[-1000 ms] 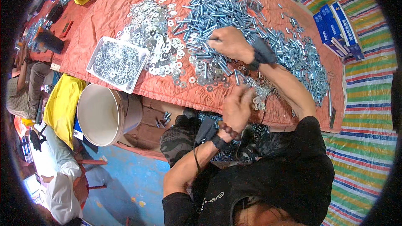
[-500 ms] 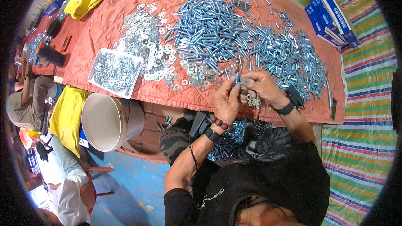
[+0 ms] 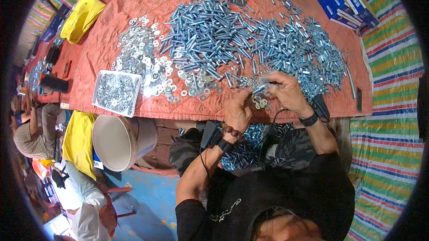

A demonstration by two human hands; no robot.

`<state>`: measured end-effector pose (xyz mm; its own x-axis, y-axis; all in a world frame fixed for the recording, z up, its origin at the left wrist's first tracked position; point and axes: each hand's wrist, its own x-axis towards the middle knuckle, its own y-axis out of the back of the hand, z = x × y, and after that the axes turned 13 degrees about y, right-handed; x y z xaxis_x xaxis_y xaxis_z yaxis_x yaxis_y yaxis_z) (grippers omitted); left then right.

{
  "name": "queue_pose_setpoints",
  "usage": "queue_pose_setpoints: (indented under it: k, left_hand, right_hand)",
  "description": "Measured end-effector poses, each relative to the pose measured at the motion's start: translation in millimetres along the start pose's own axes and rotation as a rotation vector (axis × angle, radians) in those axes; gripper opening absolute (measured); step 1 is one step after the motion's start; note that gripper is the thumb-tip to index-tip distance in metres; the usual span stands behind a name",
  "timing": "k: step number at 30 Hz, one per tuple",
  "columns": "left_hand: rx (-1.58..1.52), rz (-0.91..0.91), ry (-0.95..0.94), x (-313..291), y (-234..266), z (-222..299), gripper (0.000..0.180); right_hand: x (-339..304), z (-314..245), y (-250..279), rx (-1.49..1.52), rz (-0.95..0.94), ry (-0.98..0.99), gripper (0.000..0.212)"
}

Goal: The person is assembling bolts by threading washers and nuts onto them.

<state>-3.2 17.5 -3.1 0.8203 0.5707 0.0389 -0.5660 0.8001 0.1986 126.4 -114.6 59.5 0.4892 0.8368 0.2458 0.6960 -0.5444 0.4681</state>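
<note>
One bolt, centre of frame, pinched in right hand.
Left hand, one: just beside the bolt; cannot tell whether it grips. Loose bolts, upper centre to right: too many to count. Loose washers, left of centre: likewise. White tray, one, left of frame, filled with small washers. Pale bucket, one, lower left.

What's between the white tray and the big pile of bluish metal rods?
Loose flat washers lie between the white tray and the rods, in the head view.
</note>
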Motion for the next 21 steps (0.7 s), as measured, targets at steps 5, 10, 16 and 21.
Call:
queue_pose_setpoints:
  k: [5,10,16,21]
  left_hand:
    - [0.144,-0.068,-0.039,-4,-2,4,0.041]
    - [0.179,-0.145,0.089,-8,-11,13,0.036]
    - [0.049,-0.108,-0.142,-9,-15,11,0.026]
    - [0.121,-0.167,0.015,-10,-20,8,0.017]
  right_hand:
    - [-8,-7,-10,0.086,0.051,-0.173,0.027]
    - [-16,-9,-6,-0.105,0.052,-0.168,0.023]
    - [-22,-6,-9,0.065,0.022,-0.230,0.016]
    - [-33,14,-5,0.028,0.031,-0.280,0.024]
